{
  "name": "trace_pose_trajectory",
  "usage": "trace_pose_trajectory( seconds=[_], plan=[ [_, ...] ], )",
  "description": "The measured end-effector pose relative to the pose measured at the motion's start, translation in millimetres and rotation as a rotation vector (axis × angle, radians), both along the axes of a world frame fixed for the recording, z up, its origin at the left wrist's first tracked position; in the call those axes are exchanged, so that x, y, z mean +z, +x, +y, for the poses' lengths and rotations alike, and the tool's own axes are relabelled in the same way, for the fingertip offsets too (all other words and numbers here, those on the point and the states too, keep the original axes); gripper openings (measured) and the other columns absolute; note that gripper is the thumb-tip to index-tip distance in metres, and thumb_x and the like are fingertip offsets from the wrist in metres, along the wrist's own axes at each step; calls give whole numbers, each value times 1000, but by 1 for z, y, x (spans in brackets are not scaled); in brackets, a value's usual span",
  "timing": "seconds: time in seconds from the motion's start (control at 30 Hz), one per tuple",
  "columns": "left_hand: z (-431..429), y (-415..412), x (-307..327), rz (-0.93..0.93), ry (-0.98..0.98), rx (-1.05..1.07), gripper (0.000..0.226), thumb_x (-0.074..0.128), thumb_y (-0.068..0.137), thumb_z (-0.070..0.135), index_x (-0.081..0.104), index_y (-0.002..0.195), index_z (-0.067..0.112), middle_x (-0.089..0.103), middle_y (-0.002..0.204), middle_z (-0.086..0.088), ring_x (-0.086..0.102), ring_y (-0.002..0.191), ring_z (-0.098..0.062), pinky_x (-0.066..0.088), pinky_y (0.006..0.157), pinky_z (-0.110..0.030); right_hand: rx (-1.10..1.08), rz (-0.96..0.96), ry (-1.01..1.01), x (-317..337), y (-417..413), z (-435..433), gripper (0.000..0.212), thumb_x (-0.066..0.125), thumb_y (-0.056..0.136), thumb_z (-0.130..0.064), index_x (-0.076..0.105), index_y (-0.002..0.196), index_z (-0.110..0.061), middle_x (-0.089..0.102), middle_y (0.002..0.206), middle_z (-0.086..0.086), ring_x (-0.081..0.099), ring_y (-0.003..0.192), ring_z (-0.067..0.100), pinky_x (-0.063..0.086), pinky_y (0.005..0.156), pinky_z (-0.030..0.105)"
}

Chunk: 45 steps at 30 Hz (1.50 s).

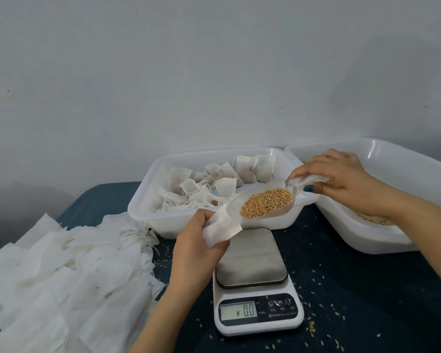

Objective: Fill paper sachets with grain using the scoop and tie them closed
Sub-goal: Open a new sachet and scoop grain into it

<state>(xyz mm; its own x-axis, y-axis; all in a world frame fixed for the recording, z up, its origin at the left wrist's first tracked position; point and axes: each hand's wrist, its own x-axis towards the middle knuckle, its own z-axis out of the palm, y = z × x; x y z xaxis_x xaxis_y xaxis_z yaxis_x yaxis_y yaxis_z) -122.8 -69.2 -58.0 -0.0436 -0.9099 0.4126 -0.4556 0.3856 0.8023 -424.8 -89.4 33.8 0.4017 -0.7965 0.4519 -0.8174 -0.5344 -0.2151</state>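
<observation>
- Above the scale (251, 261), the left hand (195, 242) pinches an empty paper sachet (220, 229), fingers curled round its lower part – the mouth faces the scoop (237, 203).
- Right hand (341, 179) grips the clear scoop's handle; the scoop holds a heap of grain (267, 203), its tip just beside the sachet's mouth.
- Behind the scale, a white tray (148, 189) holds tied sachets (242, 166).
- At the right, a second white tray (367, 242) holds more grain.
- At the left, a pile of flat empty sachets (61, 263) lies on the dark table (354, 289) – loose grains are scattered nearby.
- Scale display reads 0.0.
</observation>
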Motion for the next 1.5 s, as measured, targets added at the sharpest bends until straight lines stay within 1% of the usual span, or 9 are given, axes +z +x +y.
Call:
trace_pose_trajectory(
  seconds=[0.1, 0.23, 0.47, 0.63, 0.83, 1.0, 1.17, 1.37, 1.5],
  plan=[
    [0, -1, 0, -27, -20, -8, 39, 77, 77, 15, 51, 86, 42, 65, 86, 22, 59, 75, -2, 43, 59, -16, 11, 70, -53, 7, 6, 2, 36, 64, 93, -24, 53, 112, -52, 50, 95, -32, 35, 94, 3, 18, 91, 30],
    [2, -2, 0, -55, -3, -33, 28, 72, 74, 28, 52, 90, 38, 65, 85, 17, 58, 73, -6, 50, 65, -36, -8, 159, -99, 20, 13, 8, 34, 65, 92, -24, 59, 117, -46, 53, 99, -27, 38, 103, 7, 14, 96, 26],
    [11, -8, 3, -164, 25, -81, 40, 62, 68, 59, 48, 100, 41, 67, 90, 19, 64, 78, -2, 54, 68, -36, -22, 285, -133, 36, 22, 16, 31, 60, 91, -32, 63, 121, -40, 54, 103, -22, 36, 106, 7, 15, 106, 38],
    [13, -9, 3, -144, 64, -124, 40, 65, 70, 53, 49, 104, 38, 68, 90, 18, 65, 78, -3, 54, 69, -34, -4, 353, -189, 43, 26, 19, 32, 62, 90, -33, 63, 121, -41, 59, 106, -19, 35, 105, 6, 14, 105, 38],
    [12, -10, 2, -111, 80, -169, 37, 67, 73, 48, 50, 104, 38, 67, 91, 21, 65, 76, -4, 54, 67, -35, 29, 375, -243, 50, 27, 22, 32, 59, 87, -39, 66, 118, -39, 57, 99, -21, 30, 99, 0, 17, 100, 37],
    [12, -11, 0, -65, 95, -208, 35, 68, 75, 46, 50, 104, 38, 68, 89, 18, 64, 72, -4, 50, 62, -28, 0, 421, -246, 54, 28, 25, 30, 69, 86, -29, 68, 116, -36, 60, 98, -18, 46, 105, 15, 19, 100, 40],
    [12, -12, 0, -13, 121, -240, 33, 68, 77, 42, 52, 105, 33, 67, 90, 12, 63, 73, -6, 50, 63, -28, 2, 432, -226, 61, 30, 28, 35, 53, 84, -38, 66, 116, -40, 55, 95, -21, 36, 100, 5, 17, 100, 39],
    [12, -13, 1, 1, 129, -267, 23, 72, 86, 27, 54, 100, 24, 66, 88, 6, 60, 74, -11, 46, 60, -21, -15, 451, -205, 64, 30, 28, 35, 55, 85, -37, 65, 118, -43, 55, 96, -22, 39, 103, 9, 16, 103, 40],
    [13, -14, 2, 13, 123, -283, 23, 72, 86, 24, 54, 101, 22, 65, 90, 7, 59, 72, -5, 45, 60, -19, -5, 431, -213, 66, 30, 30, 35, 54, 84, -37, 67, 117, -39, 58, 95, -19, 39, 101, 9, 19, 102, 44]
  ],
)
